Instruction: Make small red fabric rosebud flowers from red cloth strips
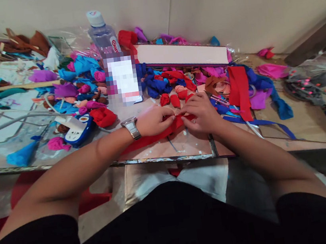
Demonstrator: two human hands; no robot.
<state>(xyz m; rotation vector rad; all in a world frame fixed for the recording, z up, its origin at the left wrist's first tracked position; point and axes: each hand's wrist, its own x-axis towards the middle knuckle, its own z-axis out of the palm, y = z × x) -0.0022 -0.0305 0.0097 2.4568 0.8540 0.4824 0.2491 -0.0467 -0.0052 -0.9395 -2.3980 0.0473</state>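
A red strip of what looks like crepe paper point(149, 139) runs along the table's front part, and both hands are closed on it. My left hand point(154, 121), with a metal watch at the wrist, pinches its upper edge. Just to the right, my right hand point(200, 113) grips the same strip with thumb and fingers, the fingertips of the two hands almost meeting. Small rolled red paper buds point(174, 101) lie right behind the hands. The strip's right end is hidden under my right hand.
A water bottle point(103, 35) and a blurred phone point(123, 79) stand behind the hands. A blue-and-white power strip point(78, 131) with a cable is at left. Coloured paper pieces point(158, 83), a long flat box point(181, 53) and a red strip point(238, 92) lie around.
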